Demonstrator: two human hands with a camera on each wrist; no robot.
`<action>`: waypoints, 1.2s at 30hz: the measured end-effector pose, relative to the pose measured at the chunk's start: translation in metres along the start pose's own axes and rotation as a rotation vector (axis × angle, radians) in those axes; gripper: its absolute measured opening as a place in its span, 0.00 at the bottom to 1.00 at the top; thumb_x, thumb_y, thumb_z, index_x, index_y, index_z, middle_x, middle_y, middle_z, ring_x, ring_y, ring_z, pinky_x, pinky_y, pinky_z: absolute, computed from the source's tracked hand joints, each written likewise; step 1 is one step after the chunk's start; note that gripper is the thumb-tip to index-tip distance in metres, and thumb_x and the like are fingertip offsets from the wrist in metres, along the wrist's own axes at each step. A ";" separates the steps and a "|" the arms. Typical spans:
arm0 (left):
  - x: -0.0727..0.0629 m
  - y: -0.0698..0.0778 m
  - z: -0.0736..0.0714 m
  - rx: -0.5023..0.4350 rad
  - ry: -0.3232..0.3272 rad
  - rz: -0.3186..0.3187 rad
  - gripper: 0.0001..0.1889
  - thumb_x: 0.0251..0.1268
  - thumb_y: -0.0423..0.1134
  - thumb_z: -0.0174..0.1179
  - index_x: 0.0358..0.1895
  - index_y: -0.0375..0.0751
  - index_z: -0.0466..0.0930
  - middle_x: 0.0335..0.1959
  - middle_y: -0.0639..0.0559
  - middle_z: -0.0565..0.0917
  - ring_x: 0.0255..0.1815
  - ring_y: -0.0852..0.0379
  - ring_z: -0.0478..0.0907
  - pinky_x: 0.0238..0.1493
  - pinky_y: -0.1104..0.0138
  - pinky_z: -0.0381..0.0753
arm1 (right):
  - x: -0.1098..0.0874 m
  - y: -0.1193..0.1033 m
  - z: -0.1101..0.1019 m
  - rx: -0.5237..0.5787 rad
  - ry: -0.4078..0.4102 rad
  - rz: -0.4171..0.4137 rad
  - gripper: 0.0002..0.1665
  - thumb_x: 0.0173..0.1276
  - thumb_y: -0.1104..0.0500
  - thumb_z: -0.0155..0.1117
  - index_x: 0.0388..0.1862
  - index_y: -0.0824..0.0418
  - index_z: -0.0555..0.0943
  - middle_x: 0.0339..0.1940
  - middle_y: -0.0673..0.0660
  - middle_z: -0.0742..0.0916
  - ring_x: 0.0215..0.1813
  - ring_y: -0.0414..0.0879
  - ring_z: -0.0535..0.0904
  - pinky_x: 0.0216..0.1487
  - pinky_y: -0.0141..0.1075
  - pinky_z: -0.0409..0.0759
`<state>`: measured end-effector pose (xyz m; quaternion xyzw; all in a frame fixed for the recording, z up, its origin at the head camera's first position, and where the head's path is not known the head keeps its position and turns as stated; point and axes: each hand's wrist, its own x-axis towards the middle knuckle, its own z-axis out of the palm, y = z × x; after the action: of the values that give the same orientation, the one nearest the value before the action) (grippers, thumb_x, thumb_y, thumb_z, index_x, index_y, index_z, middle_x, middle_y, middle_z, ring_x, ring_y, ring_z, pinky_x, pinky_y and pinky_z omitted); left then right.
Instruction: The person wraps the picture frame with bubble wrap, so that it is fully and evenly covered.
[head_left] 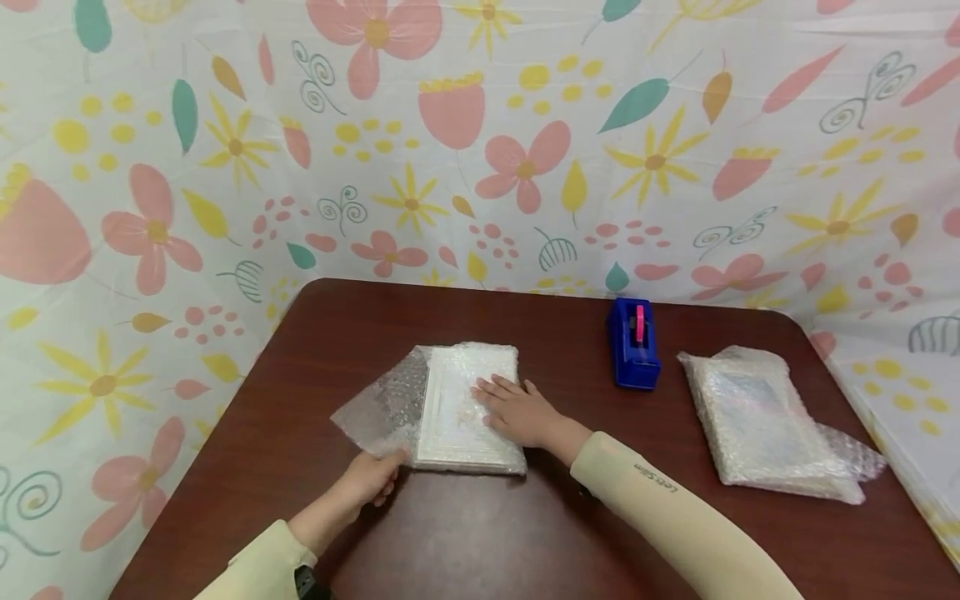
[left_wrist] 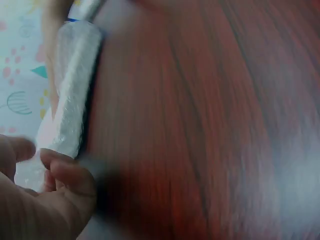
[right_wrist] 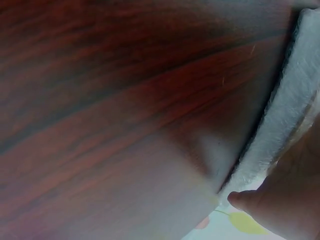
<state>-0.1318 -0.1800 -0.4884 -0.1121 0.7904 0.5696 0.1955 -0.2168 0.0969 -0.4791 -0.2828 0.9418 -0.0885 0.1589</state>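
Note:
A white picture frame (head_left: 450, 437) lies in bubble wrap (head_left: 382, 400) at the middle of the table, a loose flap of the wrap spreading out to its left. My right hand (head_left: 517, 412) rests flat on the right side of the frame, fingers spread over the wrapped face. At the near left corner, my left hand (head_left: 369, 477) has its fingers curled and pinches the edge of the wrap. In the left wrist view the thumb and fingers of the left hand (left_wrist: 55, 185) are close to the wrapped side. The right wrist view shows the wrapped edge (right_wrist: 280, 120) beside the right hand.
A blue tape dispenser (head_left: 634, 346) with a pink roll core stands at the back right. Farther right lies a second bubble-wrapped flat item (head_left: 765, 425), its loose wrap end toward the table's right edge. A flowered cloth (head_left: 480, 167) hangs behind the brown table (head_left: 300, 400).

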 end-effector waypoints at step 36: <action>0.018 0.018 0.054 0.741 -0.057 0.646 0.28 0.83 0.41 0.43 0.77 0.27 0.60 0.79 0.30 0.62 0.82 0.31 0.56 0.78 0.33 0.55 | 0.001 -0.009 0.013 -0.033 0.107 0.009 0.32 0.84 0.51 0.46 0.82 0.55 0.61 0.85 0.55 0.64 0.87 0.58 0.54 0.83 0.63 0.53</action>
<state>-0.1458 -0.1226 -0.4954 0.2317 0.9285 0.2845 0.0572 -0.2086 0.0874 -0.4896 -0.2761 0.9515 -0.0874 0.1042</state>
